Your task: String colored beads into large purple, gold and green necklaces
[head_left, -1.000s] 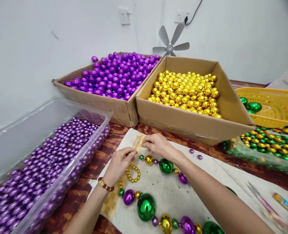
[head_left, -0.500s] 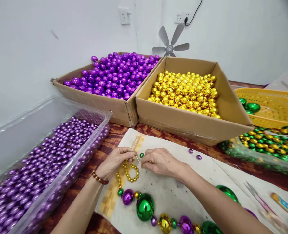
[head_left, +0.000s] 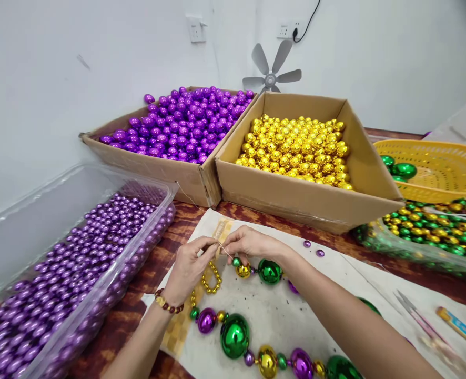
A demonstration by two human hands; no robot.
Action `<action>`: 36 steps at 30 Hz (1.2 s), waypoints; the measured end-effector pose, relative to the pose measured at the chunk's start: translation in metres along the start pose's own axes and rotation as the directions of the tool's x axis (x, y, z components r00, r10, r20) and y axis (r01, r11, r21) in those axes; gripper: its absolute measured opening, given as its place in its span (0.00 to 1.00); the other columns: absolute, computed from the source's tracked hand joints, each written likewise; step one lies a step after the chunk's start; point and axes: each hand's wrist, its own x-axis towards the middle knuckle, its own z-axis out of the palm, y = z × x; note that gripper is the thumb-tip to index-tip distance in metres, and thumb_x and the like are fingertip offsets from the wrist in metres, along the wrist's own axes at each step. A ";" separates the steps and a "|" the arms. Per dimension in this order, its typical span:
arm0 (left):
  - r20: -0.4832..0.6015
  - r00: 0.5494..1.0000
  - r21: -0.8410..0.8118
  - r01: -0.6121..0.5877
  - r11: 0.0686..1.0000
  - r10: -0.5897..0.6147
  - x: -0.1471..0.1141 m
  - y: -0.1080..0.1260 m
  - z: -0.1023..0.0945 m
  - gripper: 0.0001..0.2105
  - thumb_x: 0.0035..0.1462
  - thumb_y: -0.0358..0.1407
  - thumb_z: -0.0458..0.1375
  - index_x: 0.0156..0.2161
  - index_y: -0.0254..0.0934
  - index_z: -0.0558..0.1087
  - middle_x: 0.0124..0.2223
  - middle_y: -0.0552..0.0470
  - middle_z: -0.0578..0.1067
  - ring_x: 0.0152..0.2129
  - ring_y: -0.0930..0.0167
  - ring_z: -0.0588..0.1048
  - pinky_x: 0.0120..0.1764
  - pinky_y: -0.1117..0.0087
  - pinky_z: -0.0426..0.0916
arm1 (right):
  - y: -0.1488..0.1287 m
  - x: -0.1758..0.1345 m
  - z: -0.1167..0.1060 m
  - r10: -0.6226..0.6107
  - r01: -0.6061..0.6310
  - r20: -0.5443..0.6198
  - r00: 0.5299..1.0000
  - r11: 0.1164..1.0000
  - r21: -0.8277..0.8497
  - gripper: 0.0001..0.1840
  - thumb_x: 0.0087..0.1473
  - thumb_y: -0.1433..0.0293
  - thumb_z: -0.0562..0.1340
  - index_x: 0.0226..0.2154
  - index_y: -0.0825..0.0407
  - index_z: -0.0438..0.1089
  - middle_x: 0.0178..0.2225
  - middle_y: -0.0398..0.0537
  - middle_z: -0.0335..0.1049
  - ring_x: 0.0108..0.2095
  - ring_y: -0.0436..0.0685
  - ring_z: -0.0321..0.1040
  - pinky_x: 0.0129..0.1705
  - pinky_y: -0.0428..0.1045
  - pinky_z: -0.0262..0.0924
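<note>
My left hand (head_left: 188,268), wearing a beaded bracelet (head_left: 168,302), pinches a thin pale string (head_left: 225,251) between thumb and fingertips. Close beside it, my right hand (head_left: 252,243) pinches the same string with its fingers together. Below the right hand, a small green bead (head_left: 236,261), a gold ball (head_left: 243,270) and a green ball (head_left: 270,271) run in a row. A loop of small gold beads (head_left: 213,281) hangs under my left hand. It leads down to a strand with a purple ball (head_left: 206,321), a large green ball (head_left: 235,336) and a gold ball (head_left: 267,363).
A white cloth (head_left: 288,316) covers part of the table. Scissors (head_left: 424,322) and a yellow-blue cutter (head_left: 462,327) lie right. Around stand a clear bin (head_left: 99,295) of purple beads, cardboard boxes (head_left: 312,202) of purple and gold balls, and a yellow basket (head_left: 446,195).
My right hand has moved left and up, closer to my left hand. The gold and green balls below it have come into view. My left hand has turned more upright.
</note>
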 end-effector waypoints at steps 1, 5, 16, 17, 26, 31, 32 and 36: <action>-0.006 1.000 -0.013 0.011 1.000 -0.011 0.000 0.000 0.001 0.08 0.56 0.37 0.56 0.35 0.39 0.78 0.33 0.52 0.78 0.30 0.68 0.73 0.35 0.71 0.62 | 0.001 0.000 0.001 0.010 -0.011 -0.025 1.000 1.000 -0.026 0.07 0.47 0.70 0.60 0.29 0.56 0.72 0.22 0.40 0.71 0.12 0.44 0.57 0.16 0.42 0.52; 0.043 0.992 -0.099 0.122 0.988 -0.118 0.002 -0.004 0.003 0.08 0.55 0.38 0.57 0.32 0.38 0.78 0.29 0.52 0.76 0.27 0.69 0.70 0.32 0.72 0.61 | -0.001 -0.006 0.005 -0.092 0.016 -0.247 0.965 0.956 -0.294 0.09 0.51 0.70 0.56 0.32 0.54 0.71 0.25 0.40 0.69 0.17 0.45 0.60 0.21 0.42 0.52; 0.383 0.858 -0.519 0.506 0.689 -0.342 0.004 -0.012 0.006 0.08 0.50 0.37 0.64 0.27 0.33 0.75 0.23 0.54 0.70 0.21 0.76 0.63 0.29 0.75 0.58 | -0.020 -0.058 0.033 -0.344 0.095 -0.078 0.936 0.458 -0.884 0.11 0.58 0.66 0.55 0.32 0.49 0.73 0.32 0.43 0.67 0.29 0.50 0.62 0.29 0.45 0.47; 0.380 0.862 -0.502 0.497 0.708 -0.336 0.003 -0.010 0.004 0.07 0.49 0.37 0.64 0.27 0.33 0.75 0.24 0.54 0.70 0.21 0.77 0.63 0.29 0.76 0.58 | -0.018 -0.058 0.030 -0.328 0.118 -0.070 0.942 0.518 -0.847 0.11 0.57 0.65 0.57 0.31 0.49 0.73 0.31 0.43 0.68 0.30 0.50 0.63 0.30 0.44 0.49; 0.267 0.962 -0.153 0.092 0.984 -0.049 0.004 0.022 -0.009 0.08 0.56 0.38 0.58 0.32 0.36 0.75 0.30 0.53 0.75 0.28 0.72 0.70 0.35 0.71 0.61 | -0.001 -0.028 -0.003 -0.039 0.039 0.023 0.999 0.999 0.017 0.17 0.52 0.65 0.61 0.45 0.52 0.71 0.29 0.42 0.72 0.15 0.44 0.62 0.17 0.41 0.54; 0.086 0.978 0.014 -0.192 0.981 0.190 0.003 0.020 -0.001 0.06 0.56 0.35 0.59 0.31 0.39 0.77 0.29 0.53 0.75 0.31 0.70 0.70 0.42 0.68 0.60 | -0.005 -0.034 -0.002 0.005 -0.021 0.120 0.993 0.992 0.126 0.20 0.47 0.63 0.66 0.43 0.54 0.72 0.25 0.40 0.73 0.13 0.42 0.59 0.15 0.39 0.49; 0.062 0.976 0.009 -0.211 0.977 0.210 0.002 0.019 0.001 0.05 0.56 0.34 0.59 0.31 0.40 0.77 0.29 0.53 0.75 0.31 0.70 0.69 0.43 0.68 0.60 | -0.004 -0.034 0.000 0.003 -0.019 0.120 0.993 0.991 0.133 0.19 0.47 0.62 0.66 0.40 0.54 0.72 0.24 0.40 0.72 0.13 0.41 0.57 0.15 0.39 0.48; -0.035 0.994 -0.145 -0.103 0.984 0.099 -0.001 0.016 0.009 0.04 0.54 0.34 0.61 0.33 0.40 0.79 0.31 0.52 0.76 0.30 0.70 0.70 0.39 0.70 0.63 | 0.001 -0.031 0.007 -0.058 0.064 -0.058 0.997 0.991 0.119 0.12 0.47 0.62 0.66 0.31 0.55 0.71 0.23 0.39 0.70 0.15 0.44 0.59 0.18 0.41 0.51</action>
